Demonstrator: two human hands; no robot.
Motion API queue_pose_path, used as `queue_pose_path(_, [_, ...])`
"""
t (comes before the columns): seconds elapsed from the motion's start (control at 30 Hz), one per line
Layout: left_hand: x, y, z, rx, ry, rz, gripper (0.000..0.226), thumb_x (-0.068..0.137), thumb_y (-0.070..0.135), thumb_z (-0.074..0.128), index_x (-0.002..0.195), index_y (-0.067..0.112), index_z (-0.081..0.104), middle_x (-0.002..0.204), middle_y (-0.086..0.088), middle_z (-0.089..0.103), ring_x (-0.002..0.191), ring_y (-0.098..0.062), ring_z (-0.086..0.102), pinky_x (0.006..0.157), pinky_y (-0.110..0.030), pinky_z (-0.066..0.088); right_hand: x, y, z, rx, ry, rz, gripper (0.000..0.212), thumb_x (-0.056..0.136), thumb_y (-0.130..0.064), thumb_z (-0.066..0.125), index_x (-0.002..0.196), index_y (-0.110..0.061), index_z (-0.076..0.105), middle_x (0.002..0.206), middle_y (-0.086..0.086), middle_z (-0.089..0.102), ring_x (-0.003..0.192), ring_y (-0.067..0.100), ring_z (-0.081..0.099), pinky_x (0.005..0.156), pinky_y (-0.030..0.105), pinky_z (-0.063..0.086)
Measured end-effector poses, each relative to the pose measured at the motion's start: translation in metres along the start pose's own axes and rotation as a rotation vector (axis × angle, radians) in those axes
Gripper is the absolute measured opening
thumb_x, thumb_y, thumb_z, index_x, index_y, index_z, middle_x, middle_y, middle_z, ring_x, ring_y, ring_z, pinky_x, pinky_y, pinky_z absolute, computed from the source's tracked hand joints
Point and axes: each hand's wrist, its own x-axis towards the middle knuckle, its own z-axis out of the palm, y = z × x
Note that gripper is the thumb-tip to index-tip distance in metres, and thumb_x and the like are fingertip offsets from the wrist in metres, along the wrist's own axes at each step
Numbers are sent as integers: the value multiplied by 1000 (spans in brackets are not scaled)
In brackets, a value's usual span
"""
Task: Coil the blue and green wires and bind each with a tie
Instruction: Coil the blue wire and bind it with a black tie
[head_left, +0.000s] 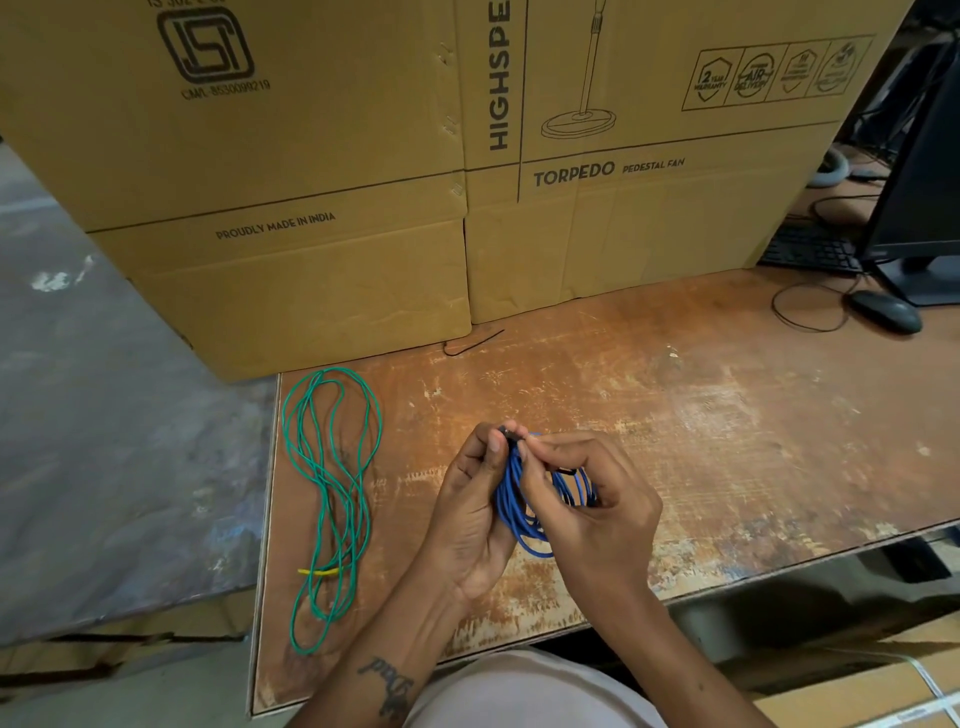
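The left hand clenches the coiled blue wire so its loops stay gathered while the right hand pinches a dark tie atop that grip, the green wire lying leftward, well apart.

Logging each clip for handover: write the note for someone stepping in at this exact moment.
Left hand grips the coiled blue wire. Right hand pinches a black tie at the top of the coil, with its own fingers curled round the loops.
Green wire lies in loose loops on the table, left of the hands; a yellow piece crosses it near the bottom.
Done: blue wire coiled. Left: finish its tie, then coil and bind the green. A spare black tie lies by the cardboard box.
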Motion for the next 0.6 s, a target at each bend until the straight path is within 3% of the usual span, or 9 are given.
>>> queue_pose_path(0.4, [2, -2, -2, -1, 19, 22, 34, 77, 21, 85, 97, 9, 60, 99, -2, 67, 91, -13, 68, 82, -27, 59, 0, 0, -1, 11, -26, 37, 12, 84, 3, 86, 90, -4, 78, 92, -2, 77, 93, 11, 75, 81, 26, 57])
queue_pose_path(0.6, [-4, -2, 10, 28, 59, 42, 5, 90, 10, 57, 92, 6, 56, 89, -3, 68, 77, -14, 73, 69, -26, 60, -1, 2, -2, 22, -19, 78, 13, 84, 2, 87, 89, -6, 78, 91, -4, 77, 92, 12, 75, 80, 29, 59])
